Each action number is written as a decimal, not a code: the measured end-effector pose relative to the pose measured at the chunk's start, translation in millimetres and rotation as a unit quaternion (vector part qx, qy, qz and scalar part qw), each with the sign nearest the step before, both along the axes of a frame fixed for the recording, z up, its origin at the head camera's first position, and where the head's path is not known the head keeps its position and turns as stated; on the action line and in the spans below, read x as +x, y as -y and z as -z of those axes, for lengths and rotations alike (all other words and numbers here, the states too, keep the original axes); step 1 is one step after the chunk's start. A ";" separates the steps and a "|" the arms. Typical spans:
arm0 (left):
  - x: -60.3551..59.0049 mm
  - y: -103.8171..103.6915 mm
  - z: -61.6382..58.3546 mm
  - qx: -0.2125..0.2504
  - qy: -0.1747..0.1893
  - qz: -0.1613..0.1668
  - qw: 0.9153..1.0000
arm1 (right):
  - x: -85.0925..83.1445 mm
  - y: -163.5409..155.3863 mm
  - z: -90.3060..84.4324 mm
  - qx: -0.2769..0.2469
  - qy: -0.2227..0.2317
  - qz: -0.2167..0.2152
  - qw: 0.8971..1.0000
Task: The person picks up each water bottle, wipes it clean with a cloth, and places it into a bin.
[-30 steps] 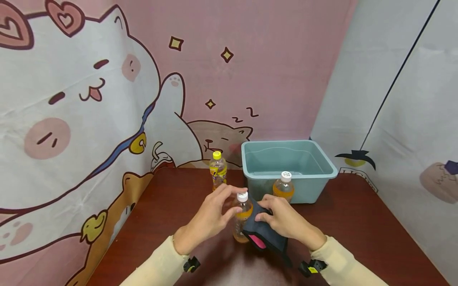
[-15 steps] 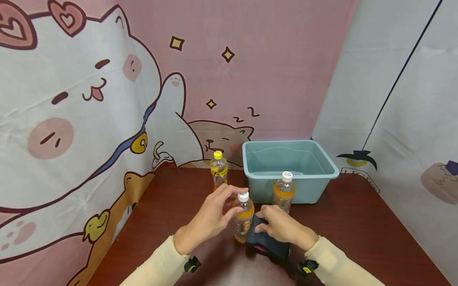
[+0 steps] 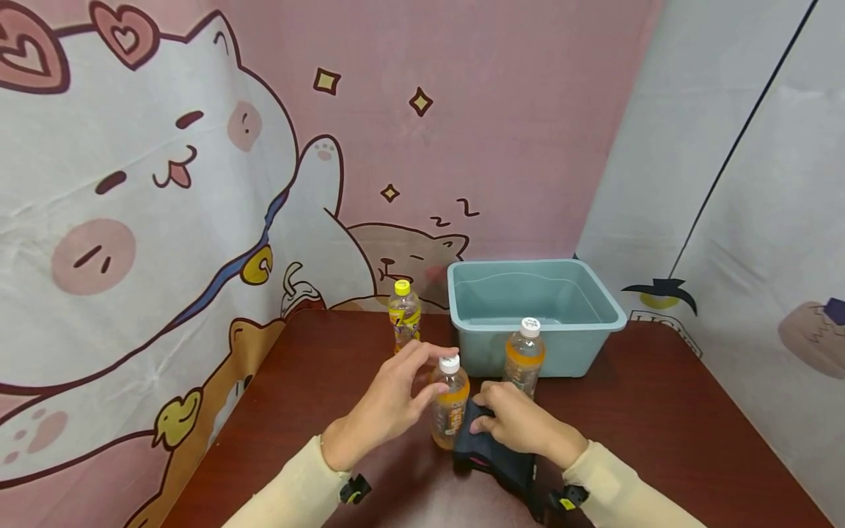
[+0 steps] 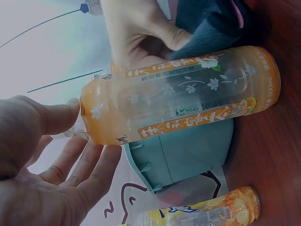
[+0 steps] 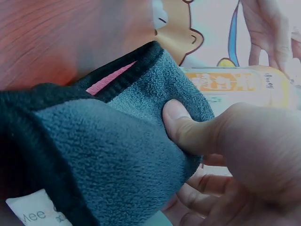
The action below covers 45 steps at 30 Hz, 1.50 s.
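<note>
A clear plastic bottle with an orange label and white cap [image 3: 451, 411] stands upright on the table. My left hand [image 3: 391, 396] holds it at the top, index finger on the cap and thumb at the shoulder. My right hand [image 3: 521, 418] pinches a dark grey cleaning cloth [image 3: 491, 449] with black edging, folded, thumb on its upper face. The cloth lies against the bottle's right side, low down. In the right wrist view, a strip of pink shows inside the fold of the cloth [image 5: 117, 141], and a white tag hangs at its corner.
Behind my right hand stands a similar orange-labelled bottle [image 3: 524, 359], in front of a light blue plastic bin [image 3: 478, 352]. A yellow-capped bottle [image 3: 404, 317] is at the back left. The dark red-brown table [image 3: 634, 440] meets a cartoon-printed curtain [image 3: 515, 147].
My right hand has moved down along the bottle's side with the cloth, uncovering more of the label; less pink shows. In the last half second little moved. My left hand stayed put.
</note>
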<state>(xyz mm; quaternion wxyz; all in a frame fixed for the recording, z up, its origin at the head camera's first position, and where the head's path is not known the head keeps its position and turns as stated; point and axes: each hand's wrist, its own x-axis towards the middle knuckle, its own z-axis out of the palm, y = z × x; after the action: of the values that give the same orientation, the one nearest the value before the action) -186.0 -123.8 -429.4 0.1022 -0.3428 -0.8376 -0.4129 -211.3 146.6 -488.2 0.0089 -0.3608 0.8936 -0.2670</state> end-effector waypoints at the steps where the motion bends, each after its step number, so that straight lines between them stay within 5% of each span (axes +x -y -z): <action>1: 0.1 0.2 -0.2 0.001 0.000 0.000 1.000 | 0.2 -0.2 -2.3 -0.004 0.003 0.003 1.000; 17: 0.0 2.2 -1.0 0.003 -0.008 0.004 1.000 | 7.1 -3.4 -35.4 -0.045 -0.017 0.029 0.998; 34: 0.3 1.4 -3.9 -0.013 -0.043 -0.013 0.999 | 10.4 6.4 -60.7 -0.131 -0.100 0.056 0.985; 45: -1.0 1.3 -0.9 0.005 -0.007 -0.003 1.000 | 14.6 -0.3 -59.3 -0.144 -0.110 0.058 0.982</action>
<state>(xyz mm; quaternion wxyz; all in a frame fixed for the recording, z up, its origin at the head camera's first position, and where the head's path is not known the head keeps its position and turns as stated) -187.0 -125.1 -428.4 0.1108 -0.3423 -0.8361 -0.4142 -196.7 146.9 -428.8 -0.1575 -0.3332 0.8605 -0.3517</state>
